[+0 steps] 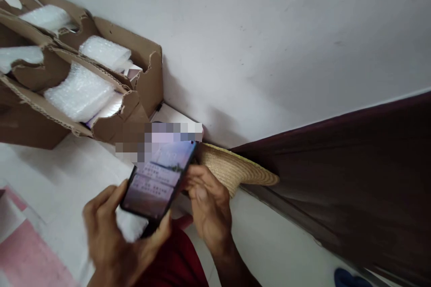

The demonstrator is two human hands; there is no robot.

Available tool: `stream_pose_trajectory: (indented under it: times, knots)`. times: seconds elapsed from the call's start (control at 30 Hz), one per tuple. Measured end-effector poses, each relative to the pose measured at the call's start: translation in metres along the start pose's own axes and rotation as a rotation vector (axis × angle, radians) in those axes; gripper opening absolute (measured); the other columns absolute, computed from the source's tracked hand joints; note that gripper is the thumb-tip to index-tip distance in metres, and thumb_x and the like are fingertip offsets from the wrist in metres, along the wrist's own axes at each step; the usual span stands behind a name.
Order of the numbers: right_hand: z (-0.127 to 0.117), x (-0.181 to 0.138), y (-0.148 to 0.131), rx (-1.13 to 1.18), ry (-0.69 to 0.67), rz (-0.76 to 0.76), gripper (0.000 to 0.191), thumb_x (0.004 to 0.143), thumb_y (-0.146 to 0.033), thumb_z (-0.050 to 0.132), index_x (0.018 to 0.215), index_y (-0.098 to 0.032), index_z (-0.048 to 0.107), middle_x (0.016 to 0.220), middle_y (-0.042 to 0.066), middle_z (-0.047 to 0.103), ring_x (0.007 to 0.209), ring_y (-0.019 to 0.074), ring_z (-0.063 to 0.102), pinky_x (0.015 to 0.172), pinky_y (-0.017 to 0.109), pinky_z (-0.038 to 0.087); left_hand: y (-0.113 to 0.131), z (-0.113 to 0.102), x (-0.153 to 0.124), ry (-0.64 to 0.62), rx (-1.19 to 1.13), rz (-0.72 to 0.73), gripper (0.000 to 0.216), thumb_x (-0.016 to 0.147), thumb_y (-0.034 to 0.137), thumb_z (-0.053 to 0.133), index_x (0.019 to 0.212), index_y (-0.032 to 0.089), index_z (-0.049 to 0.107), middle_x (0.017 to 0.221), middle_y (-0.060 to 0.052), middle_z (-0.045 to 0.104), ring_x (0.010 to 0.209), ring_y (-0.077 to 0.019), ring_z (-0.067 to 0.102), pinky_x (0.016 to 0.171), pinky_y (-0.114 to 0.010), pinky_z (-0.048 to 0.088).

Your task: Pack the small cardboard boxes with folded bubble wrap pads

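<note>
A dark-edged smartphone (155, 190) is tilted in front of me with its screen lit, showing a pale sky picture and lines of text. Blurred blocks cover its upper left corner. My left hand (112, 233) grips the lower end, fingers at the left edge and thumb at the lower right. At the right edge is my right hand (210, 213), its fingers curled against the phone and partly hidden behind it, thumb bent over them. Just beyond the right hand lies a woven straw hat (232, 168).
Cardboard boxes (148, 83) with cut-out fronts hold several bubble-wrapped packs (79, 92) on a white table (101, 157) against the wall. Pink-and-white boxes (32, 251) lie at lower left. A dark brown panel (363, 175) stands at right, with a blue item (348, 278) low down.
</note>
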State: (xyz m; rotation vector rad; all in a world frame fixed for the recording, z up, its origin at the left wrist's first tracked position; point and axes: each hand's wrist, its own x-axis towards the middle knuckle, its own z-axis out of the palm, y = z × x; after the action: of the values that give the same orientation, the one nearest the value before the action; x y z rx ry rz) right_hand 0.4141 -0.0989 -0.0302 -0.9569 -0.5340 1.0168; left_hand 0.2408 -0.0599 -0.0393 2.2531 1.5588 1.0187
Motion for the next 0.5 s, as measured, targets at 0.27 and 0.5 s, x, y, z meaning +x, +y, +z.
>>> stream_pose_trajectory:
  times: [0.27,0.5]
  knots:
    - [-0.031,0.084,0.038,-0.414,0.080,0.192,0.052,0.090,-0.068,0.056,0.090,-0.017,0.065,0.079,0.004,0.068,0.067,0.0169,0.066,0.054,0.024,0.051,-0.009,0.093,0.062,-0.302,0.165,0.085,0.064,0.075,0.055,0.070,0.120,0.010,0.060,0.107,-0.015,0.065,0.104,-0.0331,0.060,0.091,-0.047,0.047]
    - [-0.037,0.115,0.043,-0.697,0.094,0.308,0.061,0.071,-0.079,0.063,0.075,-0.018,0.061,0.061,0.005,0.065,0.050,0.0218,0.064,0.046,0.033,0.053,0.005,0.108,0.063,-0.339,0.236,-0.034,0.069,0.075,0.060,0.069,0.120,0.008,0.064,0.115,-0.018,0.063,0.108,-0.0335,0.058,0.099,-0.049,0.046]
